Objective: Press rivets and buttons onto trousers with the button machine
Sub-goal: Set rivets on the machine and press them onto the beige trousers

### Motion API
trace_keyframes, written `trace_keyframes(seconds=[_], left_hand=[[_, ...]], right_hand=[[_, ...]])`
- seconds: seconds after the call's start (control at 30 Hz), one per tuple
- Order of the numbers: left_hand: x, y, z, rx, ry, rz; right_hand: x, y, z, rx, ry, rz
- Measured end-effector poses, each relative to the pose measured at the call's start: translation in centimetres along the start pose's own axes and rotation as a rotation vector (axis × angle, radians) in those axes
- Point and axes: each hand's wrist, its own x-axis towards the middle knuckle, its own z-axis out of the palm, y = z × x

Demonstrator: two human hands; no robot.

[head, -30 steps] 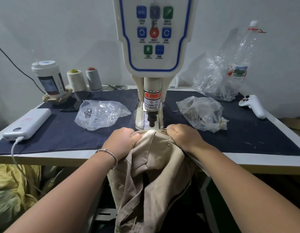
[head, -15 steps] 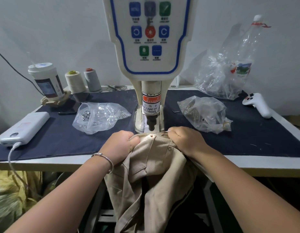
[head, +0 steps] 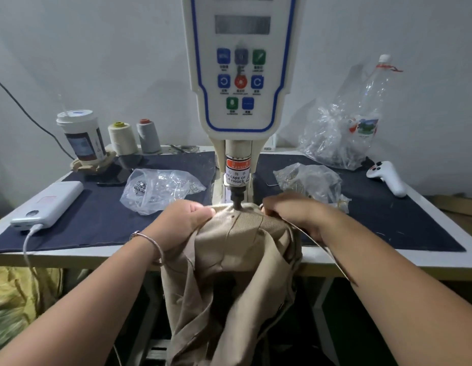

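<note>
I found the beige cotton twill trousers draped over the front edge of the white work table, their upper band pushed up under the dark metal punch of the cream, blue-trimmed button machine. The punch tip appeared to touch the cloth. One small dark rivet was already set just in front of the punch; I judged the pressing part done, with other rivets and the buttons left, though most of the garment hung out of sight below the edge.

My left hand gripped bunched cloth just left of the punch, fingers curled, thumb pressed flat on the fabric. My right hand held the band just right of it, fingers curled over the edge and pinching the cloth. Both thumbs lay near the punch, a pinch risk in my judgement.

Open room was narrow: a clear crumpled plastic bag of silver fasteners lay near the left hand and a clear plastic bag of brass-coloured fasteners just behind the right. A white rectangular power bank sat at the left edge, a white handheld controller towards the right edge.
</note>
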Motion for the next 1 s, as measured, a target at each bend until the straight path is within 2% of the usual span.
trace_keyframes(seconds=[0.13,0.27,0.33,0.43,0.53,0.6,0.73,0.8,0.93,1.0], left_hand=[[-1.9,0.4,-0.2,0.001,-0.112,-0.117],[-4.7,1.4,-0.7,-0.314,-0.137,-0.235],[-5.9,2.1,-1.2,-0.461,-0.206,-0.222],[-7.1,3.8,-2.2,-0.572,-0.371,-0.109],[-8.3,6.8,-2.6,-0.583,-0.582,-0.008],[-9.2,8.8,-2.5,-0.477,-0.655,0.043],[-11.4,11.6,-3.5,-0.218,-0.672,0.118],[-12.5,12.4,-4.8,-0.152,-0.663,0.167],[-14.1,13.2,-7.2,-0.255,-0.688,0.269],[-14.4,13.5,-7.8,-0.172,-0.646,0.296]], right_hand=[[-2.3,0.8,1.3,0.122,-0.144,0.064],[-4.3,1.5,0.5,0.278,-0.328,-0.016],[-5.1,2.0,-0.5,0.294,-0.446,-0.107],[-6.4,1.3,-1.1,0.263,-0.572,-0.238],[-8.1,-0.6,-0.9,0.188,-0.535,-0.351],[-9.5,-1.7,-1.3,0.145,-0.532,-0.405],[-13.1,-2.8,-4.4,0.113,-0.623,-0.453],[-15.0,-3.1,-6.4,0.118,-0.543,-0.49],[-17.9,-2.9,-9.8,0.154,-0.393,-0.53],[-19.2,-2.8,-10.9,0.205,-0.343,-0.542]])
